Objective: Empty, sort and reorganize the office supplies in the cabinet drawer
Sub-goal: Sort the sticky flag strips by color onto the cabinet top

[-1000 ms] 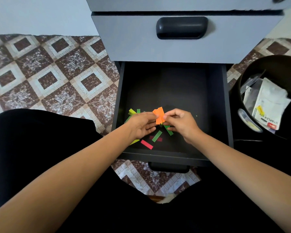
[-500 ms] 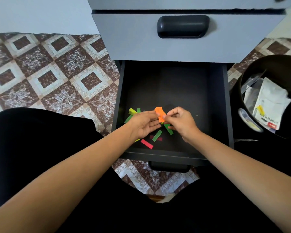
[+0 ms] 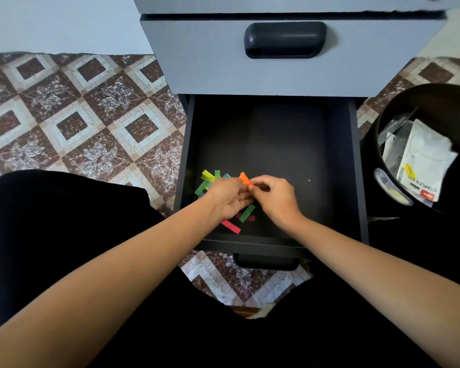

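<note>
The black lower drawer (image 3: 340, 166) is pulled out in front of me. Several small coloured paper strips lie near its front left: yellow and green ones (image 3: 207, 179), a green one (image 3: 247, 213) and a pink one (image 3: 231, 226). My left hand (image 3: 230, 196) and my right hand (image 3: 274, 199) meet over them and together pinch a small bundle of orange strips (image 3: 245, 178), which sticks up between the fingertips. Some strips are hidden under my hands.
The grey drawer (image 3: 284, 54) above, with a dark handle, overhangs the back of the open drawer. A black bin (image 3: 425, 102) at the right holds a white stapler packet (image 3: 422, 166) and other packaging. Patterned floor tiles lie on the left. My dark-clothed legs fill the foreground.
The orange strips, fanned out a second ago, are now gathered into a narrower bundle between my fingertips. Both hands stayed in about the same place.
</note>
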`<control>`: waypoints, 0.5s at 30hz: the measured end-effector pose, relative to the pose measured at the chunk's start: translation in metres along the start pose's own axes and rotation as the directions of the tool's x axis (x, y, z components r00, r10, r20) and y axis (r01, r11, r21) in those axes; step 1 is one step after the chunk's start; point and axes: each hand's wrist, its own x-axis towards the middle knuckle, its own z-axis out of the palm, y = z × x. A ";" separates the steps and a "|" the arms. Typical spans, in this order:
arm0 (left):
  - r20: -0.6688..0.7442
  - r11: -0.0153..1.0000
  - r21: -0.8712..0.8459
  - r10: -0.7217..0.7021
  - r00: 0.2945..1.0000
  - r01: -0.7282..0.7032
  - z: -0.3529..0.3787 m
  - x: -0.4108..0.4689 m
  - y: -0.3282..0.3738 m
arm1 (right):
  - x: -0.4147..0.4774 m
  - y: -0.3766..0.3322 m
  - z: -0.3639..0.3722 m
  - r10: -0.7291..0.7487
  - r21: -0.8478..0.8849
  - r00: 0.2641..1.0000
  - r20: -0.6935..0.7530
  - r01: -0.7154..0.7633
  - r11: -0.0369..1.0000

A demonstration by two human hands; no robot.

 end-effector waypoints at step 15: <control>0.007 0.746 0.578 0.400 0.916 -0.330 -0.008 0.007 0.000 | 0.017 -0.004 -0.016 0.214 -0.004 0.968 0.132 -0.216 0.976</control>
